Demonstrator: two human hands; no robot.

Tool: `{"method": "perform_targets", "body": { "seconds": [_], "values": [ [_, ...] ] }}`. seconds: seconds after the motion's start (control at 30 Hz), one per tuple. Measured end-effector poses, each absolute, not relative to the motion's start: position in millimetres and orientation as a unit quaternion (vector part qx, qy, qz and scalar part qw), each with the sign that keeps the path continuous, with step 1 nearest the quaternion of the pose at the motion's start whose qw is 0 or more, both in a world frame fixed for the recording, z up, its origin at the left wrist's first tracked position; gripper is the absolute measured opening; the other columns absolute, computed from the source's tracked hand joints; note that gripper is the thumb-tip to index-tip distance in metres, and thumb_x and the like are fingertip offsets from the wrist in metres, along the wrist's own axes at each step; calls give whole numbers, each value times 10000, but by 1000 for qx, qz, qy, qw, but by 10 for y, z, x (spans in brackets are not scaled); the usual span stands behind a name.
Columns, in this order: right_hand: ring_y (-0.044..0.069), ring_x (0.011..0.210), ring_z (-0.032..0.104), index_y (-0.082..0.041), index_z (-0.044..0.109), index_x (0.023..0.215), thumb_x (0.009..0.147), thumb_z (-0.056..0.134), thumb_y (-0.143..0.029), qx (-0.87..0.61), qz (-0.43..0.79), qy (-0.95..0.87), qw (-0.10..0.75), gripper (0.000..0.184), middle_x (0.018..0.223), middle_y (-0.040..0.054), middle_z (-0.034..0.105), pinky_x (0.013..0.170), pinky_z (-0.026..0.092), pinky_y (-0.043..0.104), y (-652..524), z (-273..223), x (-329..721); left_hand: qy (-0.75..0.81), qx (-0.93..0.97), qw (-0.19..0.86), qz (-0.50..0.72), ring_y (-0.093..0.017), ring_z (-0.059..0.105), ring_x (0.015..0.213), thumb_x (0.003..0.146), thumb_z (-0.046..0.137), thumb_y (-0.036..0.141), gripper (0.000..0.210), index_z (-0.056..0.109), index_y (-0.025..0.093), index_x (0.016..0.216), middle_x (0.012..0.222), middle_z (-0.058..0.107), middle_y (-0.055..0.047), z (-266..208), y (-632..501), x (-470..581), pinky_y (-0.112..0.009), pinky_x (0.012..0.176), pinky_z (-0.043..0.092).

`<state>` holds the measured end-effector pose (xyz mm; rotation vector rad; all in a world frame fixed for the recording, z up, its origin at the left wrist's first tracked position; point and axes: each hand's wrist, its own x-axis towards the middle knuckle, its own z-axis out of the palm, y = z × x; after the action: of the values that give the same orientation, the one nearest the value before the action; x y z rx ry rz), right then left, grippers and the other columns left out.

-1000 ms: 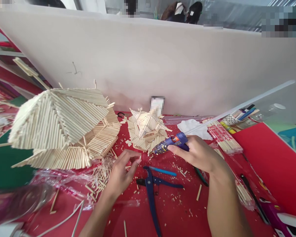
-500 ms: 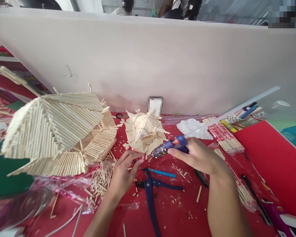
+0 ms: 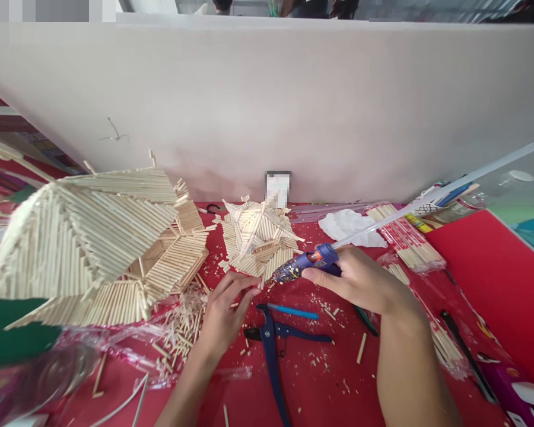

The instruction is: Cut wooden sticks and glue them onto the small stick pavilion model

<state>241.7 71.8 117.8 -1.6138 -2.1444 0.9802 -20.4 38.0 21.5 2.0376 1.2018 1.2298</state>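
Note:
My right hand grips a blue glue gun, and a long clear glue stick sticks out of its back. The nozzle points left, at the front edge of a small roof model built from wooden sticks. My left hand is at that same edge, thumb and fingers pinched close to the nozzle. Whatever lies in the pinch is too small to make out. Just in front of the hands lie a blue cutter and a light-blue pen-like tool.
A large stick-built pavilion model stands at the left. Short cut sticks lie heaped beside it on the red table. Packed sticks, white tissue and a red board are at the right. A white panel closes the back.
The camera view has shifted slightly, moving the large model a little left. Both hands and the glue gun stay almost in place; the glue stick's far end appears farther right.

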Motion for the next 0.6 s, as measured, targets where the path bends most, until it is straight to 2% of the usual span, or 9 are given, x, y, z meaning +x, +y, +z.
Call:
{"method": "perform_targets", "body": {
  "seconds": [0.6],
  "values": [
    [170,609,529,-227,594,681,894,574,-652,-571,339,-737,125,476,640,-11,607,593,382,301,717,1194,2437,450,732,253,443,-173,695,840,991,635,249,134,750,227,1056,922,722,-43,221,370,-208,-280,776,571]
  ]
}}
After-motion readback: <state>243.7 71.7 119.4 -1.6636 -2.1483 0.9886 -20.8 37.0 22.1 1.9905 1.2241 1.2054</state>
